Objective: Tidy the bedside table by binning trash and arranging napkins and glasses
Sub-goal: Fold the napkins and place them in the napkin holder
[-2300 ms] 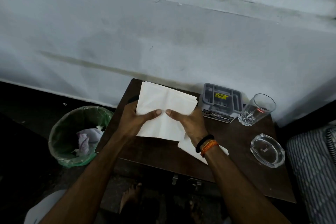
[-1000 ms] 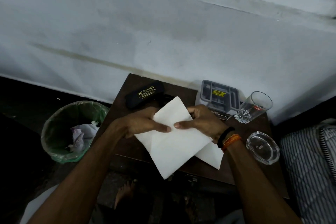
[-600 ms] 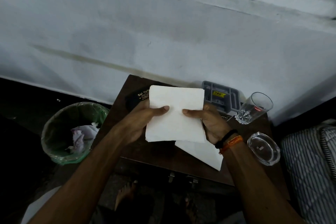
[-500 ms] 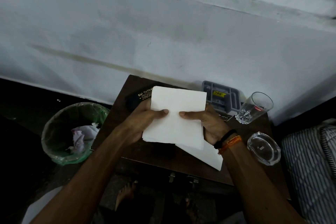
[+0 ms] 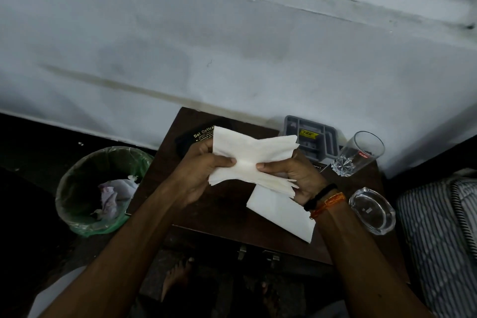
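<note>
Napkin [image 5: 247, 160] now bent midway since flat earlier, left hand [image 5: 204, 173] and right hand [image 5: 291, 175] pinching its middle, second napkin [image 5: 281, 212] flat on table [image 5: 219, 209] beneath.

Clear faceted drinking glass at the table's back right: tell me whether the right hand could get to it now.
Probably not at once: the right hand is pinching the white paper napkins. The glass stands unobstructed nearby.
</note>
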